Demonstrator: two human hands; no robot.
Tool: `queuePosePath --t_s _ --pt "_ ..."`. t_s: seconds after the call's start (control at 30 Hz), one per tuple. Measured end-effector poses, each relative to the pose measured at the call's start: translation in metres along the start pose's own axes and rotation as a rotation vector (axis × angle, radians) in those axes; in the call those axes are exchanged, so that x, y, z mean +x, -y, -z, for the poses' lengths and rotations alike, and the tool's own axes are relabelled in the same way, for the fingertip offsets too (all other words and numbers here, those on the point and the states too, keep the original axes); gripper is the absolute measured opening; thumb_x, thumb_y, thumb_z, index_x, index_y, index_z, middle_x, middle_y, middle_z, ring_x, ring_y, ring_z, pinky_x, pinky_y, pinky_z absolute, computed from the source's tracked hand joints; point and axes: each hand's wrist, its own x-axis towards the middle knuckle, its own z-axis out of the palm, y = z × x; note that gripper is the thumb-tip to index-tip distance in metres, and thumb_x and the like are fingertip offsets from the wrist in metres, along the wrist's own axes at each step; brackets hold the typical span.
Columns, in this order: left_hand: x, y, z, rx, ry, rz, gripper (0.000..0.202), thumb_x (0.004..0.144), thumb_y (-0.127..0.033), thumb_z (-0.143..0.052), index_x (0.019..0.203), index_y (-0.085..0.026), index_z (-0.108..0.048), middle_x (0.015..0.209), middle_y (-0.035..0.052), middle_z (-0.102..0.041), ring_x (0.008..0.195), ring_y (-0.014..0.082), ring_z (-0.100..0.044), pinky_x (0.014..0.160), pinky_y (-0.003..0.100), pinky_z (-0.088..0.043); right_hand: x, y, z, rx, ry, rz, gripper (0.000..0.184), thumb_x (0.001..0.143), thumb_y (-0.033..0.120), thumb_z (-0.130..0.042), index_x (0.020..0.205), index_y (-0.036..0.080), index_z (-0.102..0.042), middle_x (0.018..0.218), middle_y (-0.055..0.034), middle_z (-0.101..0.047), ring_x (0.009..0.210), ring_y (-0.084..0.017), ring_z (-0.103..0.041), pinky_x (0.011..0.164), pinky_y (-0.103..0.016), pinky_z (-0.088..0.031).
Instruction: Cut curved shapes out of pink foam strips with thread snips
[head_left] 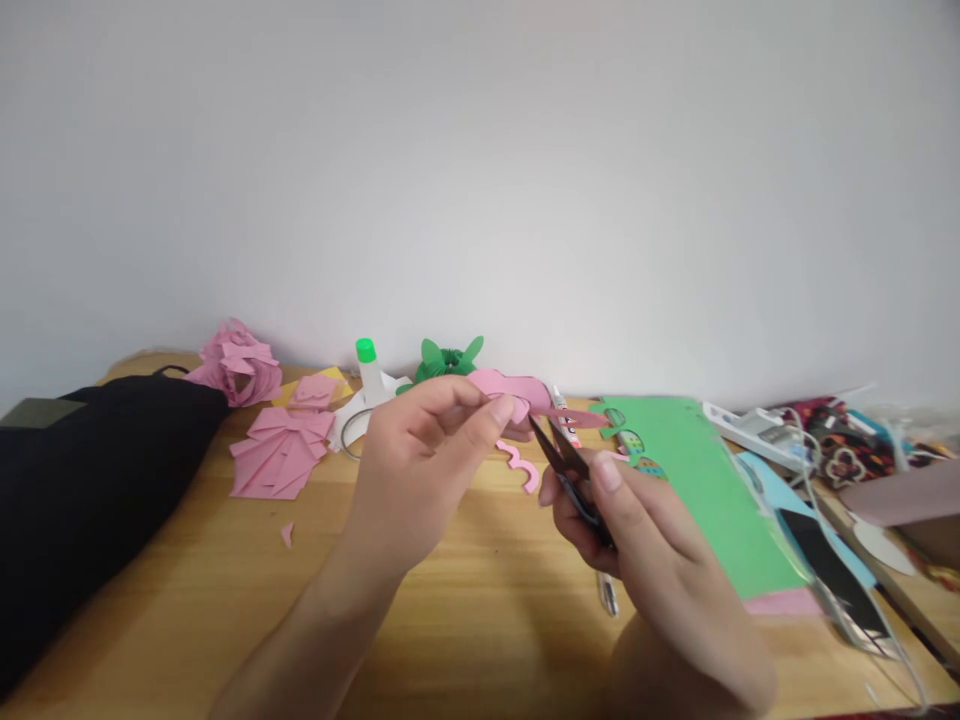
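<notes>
My left hand point(431, 455) pinches a piece of pink paper point(517, 388) with a wavy edge, held up above the table. In my right hand point(637, 530) is a pair of dark scissors point(566, 470), the blades slightly apart and their tips at the paper's lower right edge. A narrow strip of the paper juts out to the right past the blades. Below, on the wood, lies a curly pink offcut point(520, 467). The scissor handles are mostly hidden by my fingers.
Folded pink paper point(277, 455), a glue stick point(367, 368) and a green paper figure point(450, 360) stand along the back. Green sheets point(697, 480), a phone point(832, 570) and a white cable lie right. A black cloth item point(97, 500) covers the left side.
</notes>
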Motion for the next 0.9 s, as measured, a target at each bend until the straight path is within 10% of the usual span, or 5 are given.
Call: queuePosePath --t_s 0.9 --pt "-0.006 0.006 -0.006 0.122 0.013 -0.11 0.016 0.087 -0.021 -0.065 0.071 -0.02 -0.07 0.076 -0.0023 -0.076 0.072 0.0114 -0.07 0.07 0.02 -0.056 0.016 -0.007 -0.001 0.126 -0.042 0.051 0.043 0.099 0.05 -0.048 0.075 0.019 -0.063 0.056 0.0056 -0.033 0.047 -0.009 -0.025 0.04 -0.024 -0.016"
